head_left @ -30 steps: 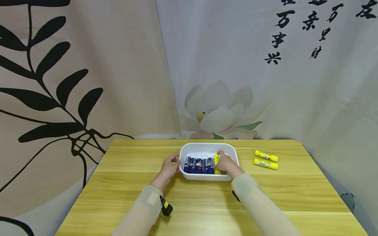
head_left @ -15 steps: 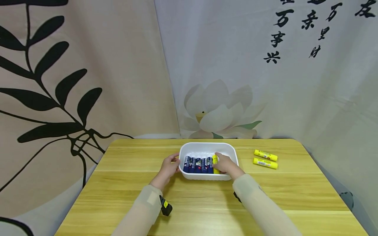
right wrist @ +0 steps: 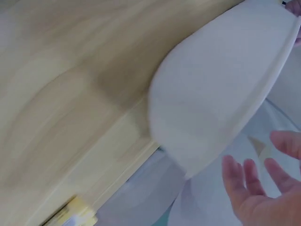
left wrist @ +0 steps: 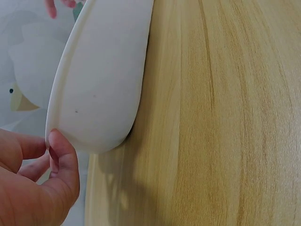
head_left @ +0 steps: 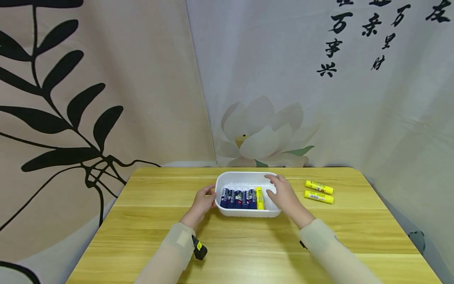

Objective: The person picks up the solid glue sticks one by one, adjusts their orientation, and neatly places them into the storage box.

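A white plastic tray (head_left: 248,213) stands on the table, holding a row of several dark blue glue sticks (head_left: 238,199) with one yellow glue stick (head_left: 260,198) at the row's right end. At the tray's left end, my left hand (head_left: 203,203) pinches the rim between thumb and finger, plainly seen in the left wrist view (left wrist: 42,183). My right hand (head_left: 288,197) hovers over the tray's right end, fingers spread and holding nothing. In the right wrist view its fingers (right wrist: 233,176) stand apart from the white tray wall (right wrist: 211,89).
Two more yellow glue sticks, a far one (head_left: 319,187) and a near one (head_left: 318,197), lie on the wooden table (head_left: 241,252) to the tray's right. A printed curtain (head_left: 159,86) hangs behind the table's back edge.
My right hand has let go of the yellow glue stick in the tray and moved up and to the right. The left hand stays on the rim.
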A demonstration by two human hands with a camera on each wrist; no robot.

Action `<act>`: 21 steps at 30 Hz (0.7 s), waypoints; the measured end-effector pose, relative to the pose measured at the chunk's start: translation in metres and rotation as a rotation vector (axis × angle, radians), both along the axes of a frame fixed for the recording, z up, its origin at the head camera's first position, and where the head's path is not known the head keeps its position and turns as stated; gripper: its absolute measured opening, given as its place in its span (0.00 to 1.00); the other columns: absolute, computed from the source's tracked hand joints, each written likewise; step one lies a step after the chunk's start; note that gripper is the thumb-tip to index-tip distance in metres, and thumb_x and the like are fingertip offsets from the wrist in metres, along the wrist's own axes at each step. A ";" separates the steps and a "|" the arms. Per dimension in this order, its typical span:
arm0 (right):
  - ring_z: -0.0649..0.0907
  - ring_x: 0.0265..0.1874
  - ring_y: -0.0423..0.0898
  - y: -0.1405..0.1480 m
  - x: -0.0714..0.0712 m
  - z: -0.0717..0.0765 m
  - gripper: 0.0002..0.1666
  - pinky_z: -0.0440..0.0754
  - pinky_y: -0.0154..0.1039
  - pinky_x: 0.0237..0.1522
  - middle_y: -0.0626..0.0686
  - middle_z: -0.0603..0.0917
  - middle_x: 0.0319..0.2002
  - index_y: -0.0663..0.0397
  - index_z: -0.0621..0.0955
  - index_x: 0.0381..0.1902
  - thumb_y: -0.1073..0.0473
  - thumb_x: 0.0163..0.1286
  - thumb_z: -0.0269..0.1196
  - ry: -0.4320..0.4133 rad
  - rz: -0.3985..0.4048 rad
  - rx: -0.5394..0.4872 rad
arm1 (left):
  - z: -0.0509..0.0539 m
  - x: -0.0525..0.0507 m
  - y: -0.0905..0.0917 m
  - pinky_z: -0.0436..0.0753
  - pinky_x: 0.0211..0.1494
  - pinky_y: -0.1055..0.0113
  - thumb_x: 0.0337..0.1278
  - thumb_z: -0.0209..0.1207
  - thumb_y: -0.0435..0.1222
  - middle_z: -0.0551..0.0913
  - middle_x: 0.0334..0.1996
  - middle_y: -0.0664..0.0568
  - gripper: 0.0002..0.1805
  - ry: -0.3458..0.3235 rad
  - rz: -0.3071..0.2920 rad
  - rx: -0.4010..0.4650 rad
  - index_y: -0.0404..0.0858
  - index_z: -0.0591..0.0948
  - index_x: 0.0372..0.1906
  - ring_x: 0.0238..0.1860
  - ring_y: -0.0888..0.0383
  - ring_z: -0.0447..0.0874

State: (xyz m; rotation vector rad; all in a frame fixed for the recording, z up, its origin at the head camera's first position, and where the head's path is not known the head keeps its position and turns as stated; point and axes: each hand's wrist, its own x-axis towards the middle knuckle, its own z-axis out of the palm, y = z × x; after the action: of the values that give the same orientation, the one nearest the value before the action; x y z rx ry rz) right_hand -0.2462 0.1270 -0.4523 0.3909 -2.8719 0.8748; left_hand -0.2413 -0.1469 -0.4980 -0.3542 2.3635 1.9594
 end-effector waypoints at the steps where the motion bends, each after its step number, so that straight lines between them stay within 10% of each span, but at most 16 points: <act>1: 0.76 0.48 0.56 0.006 0.001 0.000 0.30 0.78 0.53 0.51 0.60 0.75 0.49 0.53 0.72 0.62 0.62 0.62 0.64 0.026 0.000 -0.015 | 0.000 0.000 0.000 0.75 0.26 0.75 0.64 0.51 0.27 0.71 0.41 0.44 0.22 -0.003 0.000 0.002 0.34 0.72 0.63 0.23 0.61 0.70; 7: 0.73 0.53 0.59 0.049 0.003 -0.006 0.28 0.76 0.58 0.51 0.60 0.74 0.53 0.54 0.72 0.62 0.63 0.64 0.62 0.125 0.002 -0.060 | -0.002 -0.001 0.000 0.77 0.27 0.73 0.64 0.51 0.27 0.71 0.42 0.43 0.22 -0.012 0.001 0.012 0.35 0.72 0.63 0.23 0.61 0.71; 21: 0.71 0.56 0.61 0.147 -0.006 -0.045 0.32 0.72 0.65 0.51 0.59 0.74 0.54 0.48 0.70 0.66 0.62 0.63 0.63 0.185 0.097 0.230 | -0.003 0.000 -0.001 0.76 0.25 0.75 0.64 0.51 0.27 0.71 0.41 0.44 0.22 -0.002 0.008 0.009 0.33 0.72 0.63 0.22 0.62 0.70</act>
State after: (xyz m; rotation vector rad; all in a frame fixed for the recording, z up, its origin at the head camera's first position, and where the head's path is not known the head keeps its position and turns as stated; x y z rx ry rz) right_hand -0.2526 0.2737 -0.4973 0.6037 -2.8054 0.4912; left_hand -0.2415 -0.1475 -0.5007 -0.3657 2.3551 1.9715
